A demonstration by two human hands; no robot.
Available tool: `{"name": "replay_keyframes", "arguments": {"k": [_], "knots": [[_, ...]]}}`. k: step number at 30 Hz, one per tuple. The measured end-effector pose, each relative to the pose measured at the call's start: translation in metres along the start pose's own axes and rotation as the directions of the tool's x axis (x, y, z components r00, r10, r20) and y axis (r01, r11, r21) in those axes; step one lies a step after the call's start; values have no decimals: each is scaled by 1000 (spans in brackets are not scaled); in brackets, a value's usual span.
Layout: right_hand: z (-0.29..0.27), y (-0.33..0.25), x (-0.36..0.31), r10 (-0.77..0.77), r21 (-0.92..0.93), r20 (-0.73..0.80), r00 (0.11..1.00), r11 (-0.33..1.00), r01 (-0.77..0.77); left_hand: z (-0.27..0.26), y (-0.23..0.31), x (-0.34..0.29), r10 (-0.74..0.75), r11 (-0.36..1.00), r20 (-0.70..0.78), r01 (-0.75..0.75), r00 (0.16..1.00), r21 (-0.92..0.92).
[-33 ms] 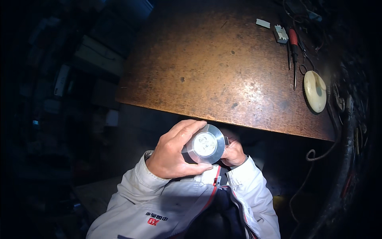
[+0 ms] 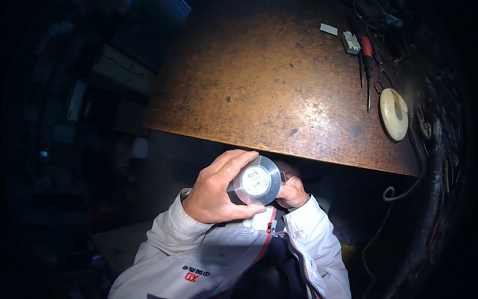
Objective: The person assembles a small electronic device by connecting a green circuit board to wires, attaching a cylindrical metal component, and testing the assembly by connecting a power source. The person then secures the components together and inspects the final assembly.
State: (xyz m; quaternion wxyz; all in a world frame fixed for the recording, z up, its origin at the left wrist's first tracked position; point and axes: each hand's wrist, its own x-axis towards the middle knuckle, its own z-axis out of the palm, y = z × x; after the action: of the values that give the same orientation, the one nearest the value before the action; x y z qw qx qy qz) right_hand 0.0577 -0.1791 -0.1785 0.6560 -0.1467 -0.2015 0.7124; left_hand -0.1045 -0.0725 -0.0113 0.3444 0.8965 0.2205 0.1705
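Note:
Just below the table's front edge I hold a round LED downlight [image 2: 256,180]. It has a brushed silver ring and a clear lens over several LEDs, and its face is turned up toward me. My left hand [image 2: 213,189] grips it from the left, fingers over the upper rim and thumb along the lower rim. At its right side, partly behind the ring, is my right hand [image 2: 293,191], with its fingers bent against the light. A small metal clip [image 2: 283,176] sticks out there. The ring hides the light's back and some of the right fingertips.
The worn wooden table [image 2: 239,79] spreads ahead. Along its right side lie a red-handled screwdriver [image 2: 367,55], scissors [image 2: 382,79], a small white box-shaped part [image 2: 351,43], a flat white piece [image 2: 328,29] and a round cream disc [image 2: 394,114]. A cable [image 2: 398,195] hangs past the right edge.

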Motion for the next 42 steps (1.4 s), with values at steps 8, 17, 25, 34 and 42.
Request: {"name": "replay_keyframes", "arguments": {"k": [8, 17, 25, 34, 42], "knots": [[-1, 3, -3, 53, 129, 19, 998, 990, -55, -1, -3, 1, 76, 997, 4, -76, 997, -14], [4, 1, -1, 3, 130, 6, 1000, 991, -4, 0, -7, -2, 47, 998, 7, -47, 999, -40], [1, 11, -1, -80, 104, -1, 997, 991, 80, 8, -12, -11, -42, 993, -56, 35, 998, -112], [20, 1, 1, -112, 79, -14, 994, 990, 113, 13, -28, -22, -136, 947, -41, 118, 990, -298], [36, -10, 3, -76, 41, -26, 997, 996, 77, 19, -34, -31, -292, 770, -41, 209, 956, -603]]}}
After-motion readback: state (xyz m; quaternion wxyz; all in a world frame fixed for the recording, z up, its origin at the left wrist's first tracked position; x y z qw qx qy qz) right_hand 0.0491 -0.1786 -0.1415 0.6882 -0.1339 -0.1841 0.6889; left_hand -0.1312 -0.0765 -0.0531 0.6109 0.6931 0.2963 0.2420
